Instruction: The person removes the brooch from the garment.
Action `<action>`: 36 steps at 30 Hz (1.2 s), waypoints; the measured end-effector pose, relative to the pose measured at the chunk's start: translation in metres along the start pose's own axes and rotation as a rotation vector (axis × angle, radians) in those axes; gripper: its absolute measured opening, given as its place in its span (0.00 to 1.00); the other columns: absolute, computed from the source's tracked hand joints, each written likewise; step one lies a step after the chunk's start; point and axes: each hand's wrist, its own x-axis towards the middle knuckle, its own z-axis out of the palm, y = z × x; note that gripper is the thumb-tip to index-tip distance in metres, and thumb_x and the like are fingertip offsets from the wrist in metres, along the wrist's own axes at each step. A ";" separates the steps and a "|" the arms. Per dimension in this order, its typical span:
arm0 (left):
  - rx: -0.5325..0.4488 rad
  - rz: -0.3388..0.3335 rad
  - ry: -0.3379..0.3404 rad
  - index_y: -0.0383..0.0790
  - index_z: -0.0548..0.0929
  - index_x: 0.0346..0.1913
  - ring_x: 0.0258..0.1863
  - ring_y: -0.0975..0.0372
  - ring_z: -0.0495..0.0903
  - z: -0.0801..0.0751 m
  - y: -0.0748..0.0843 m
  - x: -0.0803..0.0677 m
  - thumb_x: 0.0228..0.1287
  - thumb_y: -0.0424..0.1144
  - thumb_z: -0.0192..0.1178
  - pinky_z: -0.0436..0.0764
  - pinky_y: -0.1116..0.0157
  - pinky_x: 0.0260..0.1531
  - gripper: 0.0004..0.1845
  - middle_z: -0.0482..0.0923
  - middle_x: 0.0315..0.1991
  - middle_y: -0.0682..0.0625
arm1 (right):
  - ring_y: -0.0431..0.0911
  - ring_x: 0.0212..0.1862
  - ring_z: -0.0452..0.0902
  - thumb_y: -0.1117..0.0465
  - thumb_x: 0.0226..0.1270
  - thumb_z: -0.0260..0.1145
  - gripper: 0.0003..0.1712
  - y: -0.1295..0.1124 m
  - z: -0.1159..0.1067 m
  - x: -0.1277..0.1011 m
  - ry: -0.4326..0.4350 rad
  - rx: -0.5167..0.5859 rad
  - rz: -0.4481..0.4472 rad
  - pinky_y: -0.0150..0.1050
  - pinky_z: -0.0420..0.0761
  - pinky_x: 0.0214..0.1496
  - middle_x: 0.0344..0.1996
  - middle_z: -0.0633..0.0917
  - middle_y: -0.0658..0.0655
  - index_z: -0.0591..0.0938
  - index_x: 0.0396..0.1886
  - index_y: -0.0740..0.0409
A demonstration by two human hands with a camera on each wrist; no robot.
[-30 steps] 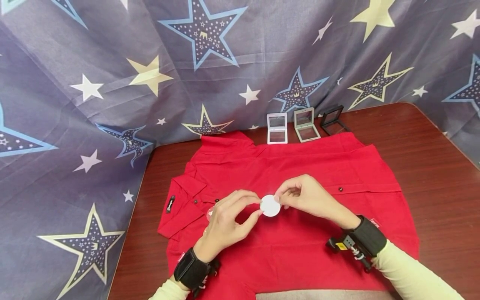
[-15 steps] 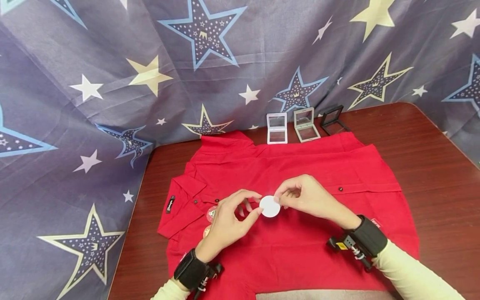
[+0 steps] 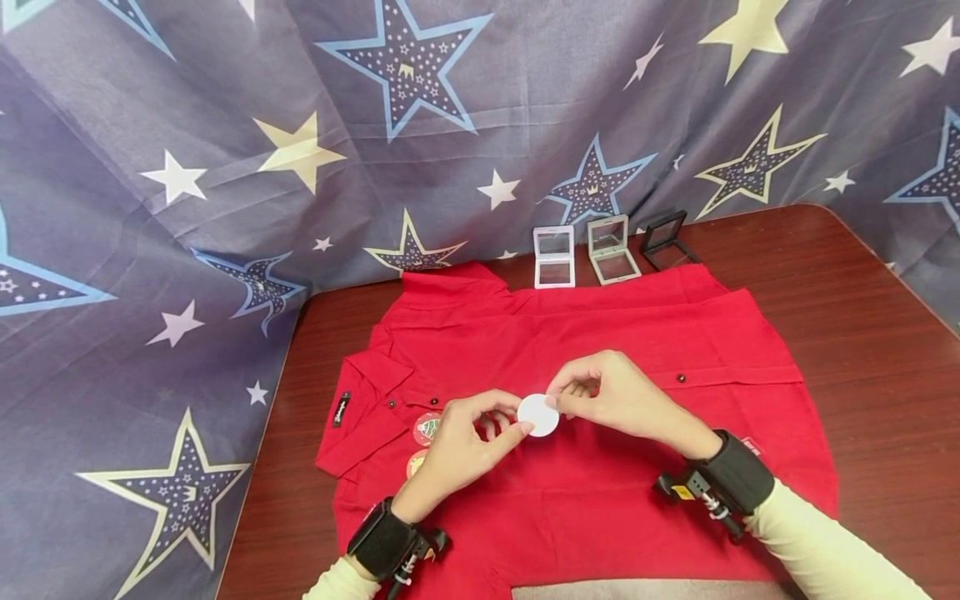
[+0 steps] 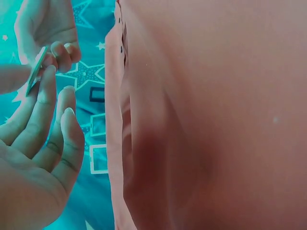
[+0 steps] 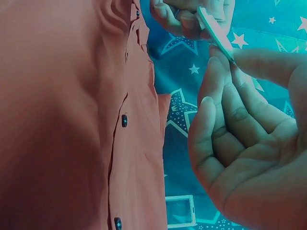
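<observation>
Both hands meet over a red shirt (image 3: 600, 492), holding a round white disc (image 3: 537, 415) between them. My left hand (image 3: 467, 442) pinches the disc's left edge, thumb on its near face. At the upper right edge, my right hand (image 3: 622, 400) has thumb and fingers on it. Seen almost edge-on, the disc (image 4: 36, 72) looks thin in the left wrist view, and the disc (image 5: 216, 33) appears the same way in the right wrist view. Its far face is hidden in the head view. Beside the left hand, a round picture piece with a tree (image 3: 427, 428) and a yellowish one (image 3: 415, 462) lie on the shirt.
Behind the shirt stand a white frame (image 3: 554, 257), a pale greenish frame (image 3: 613, 250) and a black frame (image 3: 667, 240). The shirt covers much of the brown table (image 3: 862, 358). A star-printed curtain (image 3: 465, 92) hangs along the back and left.
My left hand has shifted slightly down, its thumb sliding further onto the disc, and more of the round picture pieces shows. The disc dips slightly; the right hand stays nearly still.
</observation>
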 end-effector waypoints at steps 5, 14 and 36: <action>-0.018 -0.045 0.017 0.46 0.87 0.43 0.26 0.63 0.81 0.002 0.000 -0.001 0.60 0.37 0.75 0.79 0.67 0.21 0.10 0.86 0.32 0.55 | 0.54 0.29 0.85 0.59 0.65 0.76 0.05 -0.001 0.001 0.001 0.004 -0.011 -0.005 0.40 0.82 0.29 0.29 0.89 0.53 0.90 0.37 0.43; -0.073 -0.121 0.037 0.33 0.87 0.40 0.27 0.58 0.81 0.001 0.023 0.003 0.56 0.25 0.73 0.80 0.65 0.24 0.09 0.86 0.30 0.45 | 0.56 0.30 0.87 0.57 0.66 0.76 0.03 0.000 0.002 0.000 0.009 0.022 0.005 0.38 0.83 0.31 0.30 0.90 0.54 0.90 0.38 0.45; -0.230 -0.154 0.054 0.38 0.87 0.42 0.21 0.42 0.81 0.006 0.002 0.000 0.62 0.32 0.73 0.81 0.65 0.17 0.07 0.86 0.29 0.45 | 0.58 0.32 0.87 0.61 0.67 0.74 0.05 0.004 0.002 -0.001 -0.040 0.088 -0.016 0.38 0.85 0.34 0.33 0.90 0.53 0.90 0.42 0.50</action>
